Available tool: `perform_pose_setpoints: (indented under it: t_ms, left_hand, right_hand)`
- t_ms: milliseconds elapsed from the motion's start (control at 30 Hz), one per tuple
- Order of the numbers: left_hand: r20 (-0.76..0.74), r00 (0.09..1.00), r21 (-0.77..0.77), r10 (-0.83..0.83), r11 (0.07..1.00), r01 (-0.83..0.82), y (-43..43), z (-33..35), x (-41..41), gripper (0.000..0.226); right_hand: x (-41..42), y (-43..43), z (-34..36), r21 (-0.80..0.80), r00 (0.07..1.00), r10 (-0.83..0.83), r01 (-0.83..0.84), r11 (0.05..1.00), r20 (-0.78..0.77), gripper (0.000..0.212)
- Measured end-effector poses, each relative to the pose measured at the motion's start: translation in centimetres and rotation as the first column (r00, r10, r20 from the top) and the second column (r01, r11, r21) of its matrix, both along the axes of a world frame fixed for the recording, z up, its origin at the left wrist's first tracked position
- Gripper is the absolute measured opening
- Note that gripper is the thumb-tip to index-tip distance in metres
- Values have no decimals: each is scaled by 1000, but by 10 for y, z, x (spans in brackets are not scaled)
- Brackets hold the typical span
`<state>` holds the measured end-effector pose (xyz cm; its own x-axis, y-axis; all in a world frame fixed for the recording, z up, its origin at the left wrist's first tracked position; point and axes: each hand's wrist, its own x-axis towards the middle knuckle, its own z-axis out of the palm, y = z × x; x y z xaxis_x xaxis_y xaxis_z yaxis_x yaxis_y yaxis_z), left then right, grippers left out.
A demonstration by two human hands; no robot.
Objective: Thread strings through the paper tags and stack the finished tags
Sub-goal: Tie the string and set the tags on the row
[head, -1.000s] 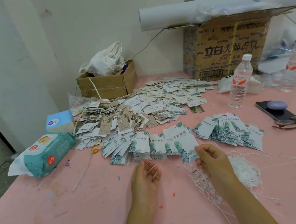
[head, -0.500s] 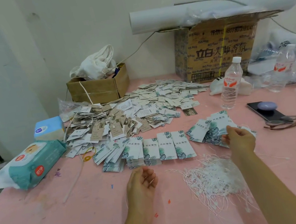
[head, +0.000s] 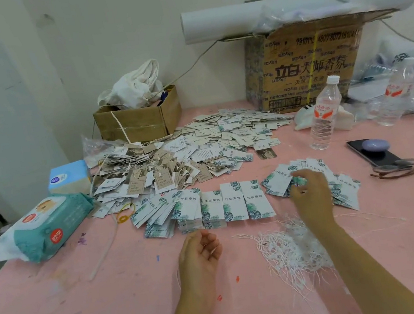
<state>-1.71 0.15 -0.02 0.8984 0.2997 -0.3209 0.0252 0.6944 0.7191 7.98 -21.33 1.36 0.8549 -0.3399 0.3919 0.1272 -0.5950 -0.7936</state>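
My right hand (head: 312, 194) reaches over a fanned pile of white-and-green leaf-print tags (head: 343, 186) at the right and pinches one tag by its top edge. My left hand (head: 200, 252) rests palm up on the pink table (head: 89, 311) with its fingers curled; a thin white string (head: 178, 278) hangs beside its wrist. Between the two hands and further back, a row of neat tag stacks (head: 232, 204) lies side by side. A tangle of white strings (head: 291, 249) lies on the table just left of my right forearm.
A large heap of loose tags (head: 224, 137) and brown strung tags (head: 146, 177) fills the middle back. Wet wipes (head: 49, 228) and a tissue box (head: 68, 176) sit left. Cardboard boxes (head: 138, 121) and a carton (head: 308, 64) stand behind. A water bottle (head: 325, 113), phone (head: 373, 154) and glasses (head: 397, 167) are at the right.
My right hand has moved from the row of tag stacks rightward and forward onto the fanned pile and has taken hold of a tag. My left hand has stayed put.
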Motion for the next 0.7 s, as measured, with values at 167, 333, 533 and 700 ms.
perform_pose_setpoints:
  t_ms: [167,333,533,700]
  left_hand:
    - [6,1000,-4,-1,1000,1,0,2,-1,17]
    - [18,1000,1,-4,1000,4,0,1,-3,21]
    - [15,1000,-12,-1,1000,1,0,2,-4,18]
    - [-1,995,-50,-97,994,97,-2,5,-6,19]
  right_hand:
    - [-14,40,-1,-414,889,351,-450,791,-295,66]
    - [-20,49,-1,-553,858,289,-498,668,-424,73]
    - [-26,41,5,-596,842,281,-528,605,-460,71]
    - [-24,42,17,-398,805,322,-542,740,-499,44]
